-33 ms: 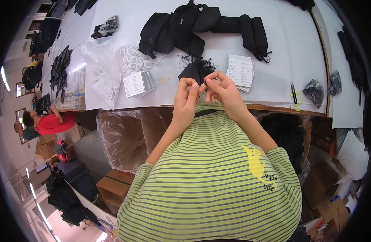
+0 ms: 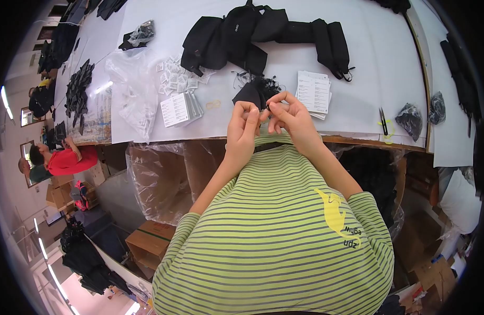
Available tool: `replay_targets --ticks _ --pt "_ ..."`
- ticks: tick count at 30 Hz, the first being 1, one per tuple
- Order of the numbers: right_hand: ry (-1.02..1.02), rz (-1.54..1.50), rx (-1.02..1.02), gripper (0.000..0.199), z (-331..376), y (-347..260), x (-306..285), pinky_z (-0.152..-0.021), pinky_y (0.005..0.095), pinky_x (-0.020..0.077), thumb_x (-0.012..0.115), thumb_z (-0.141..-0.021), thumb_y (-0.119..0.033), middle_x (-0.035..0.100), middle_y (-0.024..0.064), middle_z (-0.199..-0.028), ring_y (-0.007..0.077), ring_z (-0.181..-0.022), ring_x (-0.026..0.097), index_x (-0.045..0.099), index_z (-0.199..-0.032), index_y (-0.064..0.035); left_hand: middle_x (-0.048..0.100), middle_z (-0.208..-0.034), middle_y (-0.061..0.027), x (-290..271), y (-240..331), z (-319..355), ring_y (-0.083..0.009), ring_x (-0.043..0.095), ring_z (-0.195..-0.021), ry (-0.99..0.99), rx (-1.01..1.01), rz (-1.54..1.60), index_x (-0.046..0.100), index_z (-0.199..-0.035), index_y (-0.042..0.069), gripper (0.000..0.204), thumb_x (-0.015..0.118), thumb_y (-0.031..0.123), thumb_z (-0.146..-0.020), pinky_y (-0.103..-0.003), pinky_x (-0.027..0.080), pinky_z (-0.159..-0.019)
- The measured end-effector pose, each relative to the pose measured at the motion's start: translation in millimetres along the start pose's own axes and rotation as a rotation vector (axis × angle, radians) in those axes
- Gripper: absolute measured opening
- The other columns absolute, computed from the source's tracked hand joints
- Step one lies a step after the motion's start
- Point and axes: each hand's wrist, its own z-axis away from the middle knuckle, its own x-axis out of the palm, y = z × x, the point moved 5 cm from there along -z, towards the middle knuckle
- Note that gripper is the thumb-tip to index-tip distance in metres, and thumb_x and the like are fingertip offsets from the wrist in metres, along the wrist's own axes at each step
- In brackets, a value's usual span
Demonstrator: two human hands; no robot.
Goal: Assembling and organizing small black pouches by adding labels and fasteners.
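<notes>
My left hand [image 2: 243, 126] and my right hand [image 2: 293, 119] meet at the table's near edge, fingertips pinched close together. Between the right thumb and forefinger shows a small dark piece, too small to name. Whatever the left fingers hold is hidden. Just beyond the hands lies a black fabric pouch [image 2: 246, 94], partly covered by them. A tangle of thin black cords [image 2: 271, 84] rests beside it. To the right of my right hand is a stack of white printed cards [image 2: 312, 92]. A second stack of white cards [image 2: 174, 110] stands left of my left hand.
Black fabric bags [image 2: 237, 37] lie heaped at the far side. Small white packets [image 2: 176, 76] and a clear plastic bag [image 2: 132, 89] are at left. Black-handled snips [image 2: 383, 122] lie near the right edge. A person in red [image 2: 71, 160] works at far left.
</notes>
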Motion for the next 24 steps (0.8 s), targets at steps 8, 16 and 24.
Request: replay_targets --ticks 8,16,24 --pt "-0.104 0.171 -0.254 0.019 1.1 -4.6 7.4 -0.054 0.0172 0.0351 0.051 -0.096 -0.012 0.057 0.0023 -0.071 0.0056 -0.058 0.049 0.043 -0.112 -0.0052 0.051 -0.071 0.0012 3.9 0.3 -3.5 -0.0030 0.042 -0.060 -0.059 -0.003 -0.002 0.046 -0.095 0.005 0.014 0.046 0.018 -0.099 -0.018 0.032 -0.053" --pt "-0.036 0.474 -0.326 0.018 5.2 -10.4 6.6 -0.056 0.0166 0.0361 0.054 -0.093 -0.006 0.055 0.0009 -0.070 0.0055 -0.060 0.049 0.044 -0.107 -0.0043 0.054 -0.073 0.0017 1.4 0.3 -1.1 -0.0013 0.038 -0.060 -0.075 -0.004 -0.135 0.047 -0.095 0.005 0.011 0.048 0.016 -0.098 -0.018 0.029 -0.053" --pt "-0.166 0.228 -0.232 0.012 15.1 -20.8 17.3 -0.053 0.0190 0.0332 0.054 -0.092 -0.005 0.055 -0.0002 -0.068 0.0040 -0.057 0.042 0.044 -0.099 -0.0041 0.057 -0.075 -0.0003 3.3 1.7 -5.7 -0.0018 0.039 -0.059 -0.314 -0.208 0.210 0.044 -0.103 0.006 0.015 0.052 0.016 -0.097 -0.018 0.028 -0.053"
